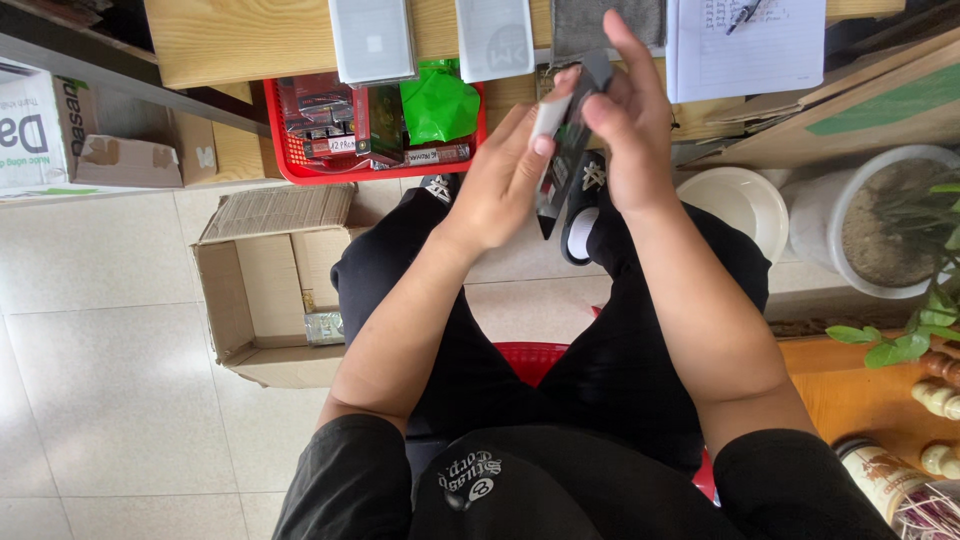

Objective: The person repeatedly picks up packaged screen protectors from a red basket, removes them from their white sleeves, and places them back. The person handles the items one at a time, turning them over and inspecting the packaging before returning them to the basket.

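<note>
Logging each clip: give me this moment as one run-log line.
left hand: holding small flat packet | right hand: pinching packet's top | both raised over lap | red basket on floor ahead | open cardboard box to left

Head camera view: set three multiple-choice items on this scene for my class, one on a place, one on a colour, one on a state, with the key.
1. Where does the open cardboard box stand?
A. on the tiled floor
B. on the wooden table
C. on the person's lap

2. What colour is the basket of packets?
A. blue
B. red
C. white

3. How is the small dark pack held?
A. lying loose on the floor
B. by the left hand only
C. between both hands

Key: 1 A, the box sits on the tiles beside the person's leg. 2 B, its rim and wall are red. 3 C, the left hand and the right hand both grip it.
</note>
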